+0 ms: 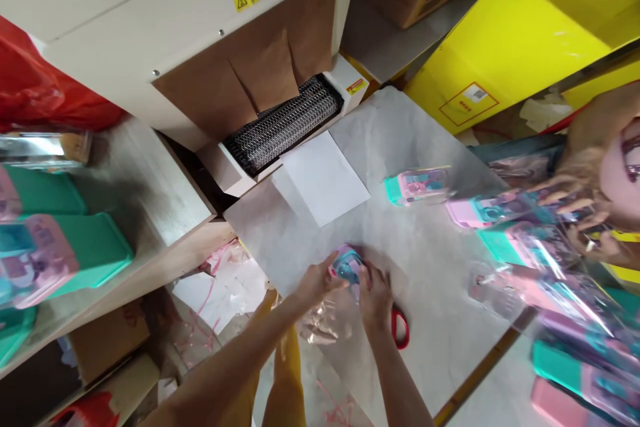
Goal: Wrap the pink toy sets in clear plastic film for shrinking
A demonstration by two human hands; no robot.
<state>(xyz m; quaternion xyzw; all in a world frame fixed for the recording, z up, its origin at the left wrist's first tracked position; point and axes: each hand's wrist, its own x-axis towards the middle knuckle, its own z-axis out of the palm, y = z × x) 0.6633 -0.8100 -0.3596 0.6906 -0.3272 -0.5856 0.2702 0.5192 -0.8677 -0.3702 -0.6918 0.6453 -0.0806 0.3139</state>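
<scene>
1. A small pink-and-blue toy pack (347,263) is held on the grey tabletop (425,147), at its near edge, well in front of the mesh conveyor (283,125) of the beige machine (150,20).
2. The pack is gripped from its left side by the left hand (315,283), the fingers curled onto its edge.
3. The same pack is pinched from its near right side by the right hand (375,297), the fingertips closed on its lower corner; both hands are equally close, each touching it.
4. The pack's long axis cannot be told, since most of it is covered by the fingers; it lies just beyond both sets of fingertips, toward the conveyor.
5. A crumpled clear film (325,323) is seen hanging below the pack, between the two wrists.
6. Red-handled scissors (400,327) are lying on the tabletop just right of the right hand, partly hidden by it.
7. A white sheet (325,177) is laid between the pack and the conveyor.
8. A wrapped teal toy pack (417,187) is resting farther right of the sheet, apart from both hands.
9. More wrapped packs (520,233) are piled beyond it, blurred at the right edge.
</scene>
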